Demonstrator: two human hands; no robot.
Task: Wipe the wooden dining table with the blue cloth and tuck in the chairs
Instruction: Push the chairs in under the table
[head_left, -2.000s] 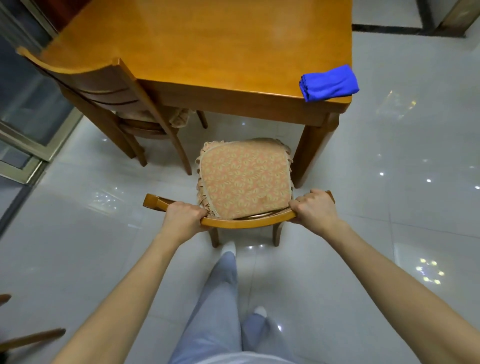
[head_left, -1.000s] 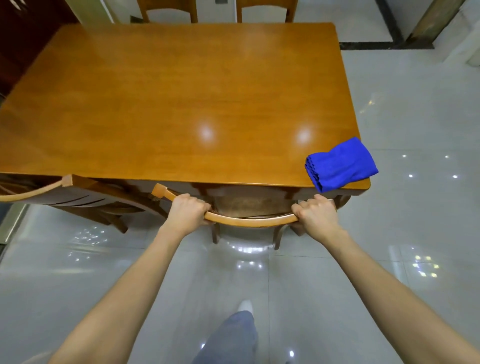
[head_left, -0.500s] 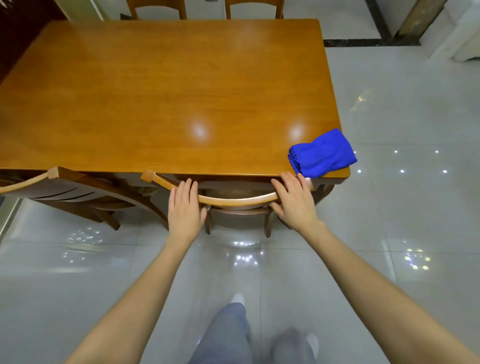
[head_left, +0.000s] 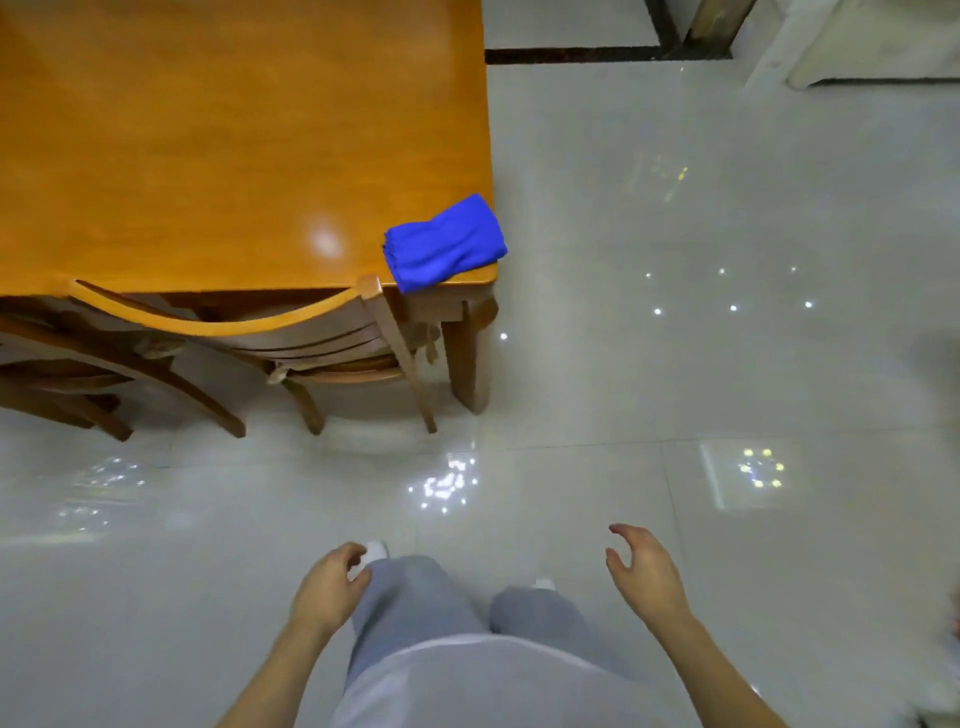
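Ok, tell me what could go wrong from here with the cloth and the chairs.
1. The blue cloth lies on the very corner of the table, partly past the edge. A brush in passing could drop it.
2. The back post of the tucked chair stands right beside the cloth, so moving it might knock the cloth off.
3. The floor looks glossy, so a quick step might slip.

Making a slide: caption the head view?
Left hand and right hand empty; blue cloth on table corner beside tucked-in chair.
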